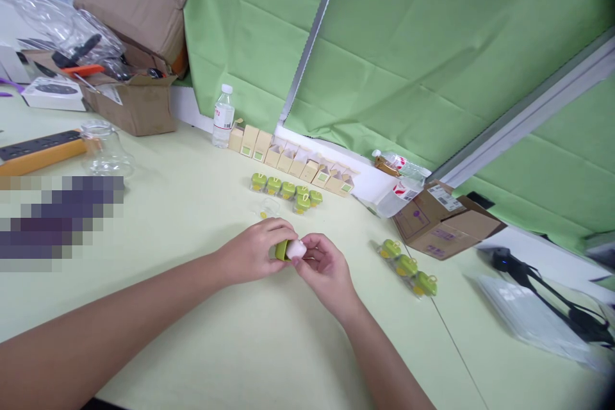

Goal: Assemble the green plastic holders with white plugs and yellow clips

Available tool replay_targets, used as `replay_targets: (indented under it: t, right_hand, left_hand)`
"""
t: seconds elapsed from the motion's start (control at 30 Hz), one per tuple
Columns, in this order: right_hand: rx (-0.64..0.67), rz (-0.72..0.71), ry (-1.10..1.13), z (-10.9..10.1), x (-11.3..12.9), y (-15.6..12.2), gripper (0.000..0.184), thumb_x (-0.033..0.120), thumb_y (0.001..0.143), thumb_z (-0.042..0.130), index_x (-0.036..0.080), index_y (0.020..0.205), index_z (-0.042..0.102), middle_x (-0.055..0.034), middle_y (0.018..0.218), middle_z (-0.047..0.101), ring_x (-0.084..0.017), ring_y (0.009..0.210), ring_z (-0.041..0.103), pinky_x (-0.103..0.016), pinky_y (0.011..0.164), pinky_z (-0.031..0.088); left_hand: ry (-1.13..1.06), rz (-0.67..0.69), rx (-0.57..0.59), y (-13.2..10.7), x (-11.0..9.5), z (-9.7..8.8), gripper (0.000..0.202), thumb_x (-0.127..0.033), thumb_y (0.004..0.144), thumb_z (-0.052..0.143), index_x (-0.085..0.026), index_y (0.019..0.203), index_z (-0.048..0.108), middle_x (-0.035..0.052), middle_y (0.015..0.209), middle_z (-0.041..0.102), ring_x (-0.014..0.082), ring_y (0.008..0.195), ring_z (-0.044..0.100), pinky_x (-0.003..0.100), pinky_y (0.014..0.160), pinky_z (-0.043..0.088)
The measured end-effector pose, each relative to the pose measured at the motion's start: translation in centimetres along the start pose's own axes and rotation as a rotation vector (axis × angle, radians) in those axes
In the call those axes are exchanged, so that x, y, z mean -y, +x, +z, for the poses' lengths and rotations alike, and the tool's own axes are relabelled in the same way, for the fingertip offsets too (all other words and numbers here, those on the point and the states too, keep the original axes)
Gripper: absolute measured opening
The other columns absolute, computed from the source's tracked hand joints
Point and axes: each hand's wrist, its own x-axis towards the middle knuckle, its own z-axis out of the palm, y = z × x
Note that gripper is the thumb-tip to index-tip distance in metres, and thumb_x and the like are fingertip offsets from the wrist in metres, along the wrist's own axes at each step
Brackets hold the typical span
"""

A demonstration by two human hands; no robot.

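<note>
My left hand [254,248] is closed around a small green item [282,250] just above the pale table [202,307]. My right hand [324,269] pinches the white end [296,248] of that same item, so both hands meet at it. Beyond my hands, a row of several small green items in clear wrap [287,191] lies on the table. Three more green wrapped items [408,266] lie to the right. One empty clear wrapper [269,207] lies near the row.
A line of small tan boxes [293,160] stands along the green-draped wall with a water bottle [223,116]. Cardboard boxes [132,13] are piled at far left, another [444,221] at right. A glass jar [103,150], power strip [41,150] and black cable [542,291] are nearby.
</note>
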Motion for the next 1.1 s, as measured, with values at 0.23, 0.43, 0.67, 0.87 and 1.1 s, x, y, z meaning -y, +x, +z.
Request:
replay_targets:
  t: [0.23,0.43,0.67,0.87,1.1]
  right_hand:
    - [-0.031,0.06,0.147,0.9,0.1,-0.2,0.028,0.028,0.077,0.077,0.024,0.094,0.055,0.0007,0.095,0.06,-0.015,0.081,0.065,-0.029,0.074,0.054]
    - [-0.092,0.103,0.246,1.1,0.5,-0.1,0.03,0.027,0.073,0.079,0.024,0.09,0.054,0.0029,0.092,0.055,-0.013,0.078,0.06,-0.027,0.071,0.052]
    - [-0.164,0.087,0.236,1.2,0.6,-0.2,0.032,0.028,0.072,0.08,0.024,0.091,0.055,0.0031,0.093,0.056,-0.012,0.075,0.06,-0.025,0.067,0.05]
    - [-0.169,0.066,0.258,1.0,0.7,-0.2,0.033,0.028,0.072,0.081,0.025,0.094,0.056,0.0013,0.099,0.061,-0.015,0.083,0.064,-0.033,0.08,0.054]
    - [-0.197,0.0,0.165,0.6,0.9,-0.2,0.029,0.031,0.075,0.079,0.024,0.096,0.061,-0.0023,0.096,0.069,-0.018,0.09,0.065,-0.034,0.084,0.054]
  left_hand:
    - [0.01,-0.01,-0.015,0.0,0.2,0.0,0.035,-0.013,0.08,0.066,-0.023,0.114,0.064,0.006,0.114,0.063,0.0211,0.105,0.059,0.032,0.089,0.049]
    - [0.015,-0.019,-0.02,0.2,-0.4,-0.3,0.039,-0.019,0.081,0.07,-0.024,0.119,0.061,0.0049,0.118,0.064,0.0224,0.109,0.059,0.035,0.094,0.048]
    - [-0.257,-0.208,-0.018,0.3,-0.8,-0.2,0.052,-0.03,0.081,0.073,-0.025,0.13,0.055,0.008,0.129,0.058,0.0227,0.107,0.061,0.034,0.087,0.054]
    - [-0.678,-0.476,-0.007,0.6,-0.4,0.0,0.045,-0.035,0.084,0.07,-0.018,0.125,0.06,0.0108,0.117,0.064,0.0252,0.109,0.062,0.041,0.094,0.053]
    - [-0.833,-0.583,-0.05,1.2,-0.2,-0.6,0.049,-0.032,0.078,0.078,-0.019,0.122,0.063,0.0083,0.109,0.069,0.0231,0.099,0.065,0.042,0.094,0.052]
